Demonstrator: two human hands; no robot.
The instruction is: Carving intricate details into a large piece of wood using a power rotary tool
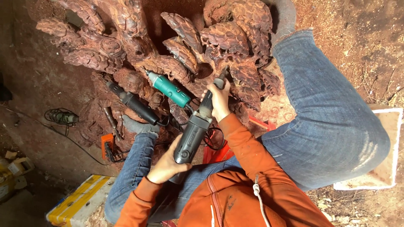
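Note:
I hold a dark grey die grinder (pixel 194 130) with both hands. My left hand (pixel 167 162) grips its rear body near my lap. My right hand (pixel 219 100) wraps its front neck, pressing the tip against a large reddish carved wood sculpture (pixel 227 38) with scale-like textured lobes. The tip touches the carving near a hollow at the centre.
A teal grinder (pixel 171 89) and a black grinder (pixel 134 104) lie on the carving to the left. An orange box (pixel 107 143), coiled cable (pixel 61 117), red stool (pixel 219 153), yellow-striped block (pixel 78 201) and white-edged board (pixel 385 168) surround me. Sawdust covers the ground.

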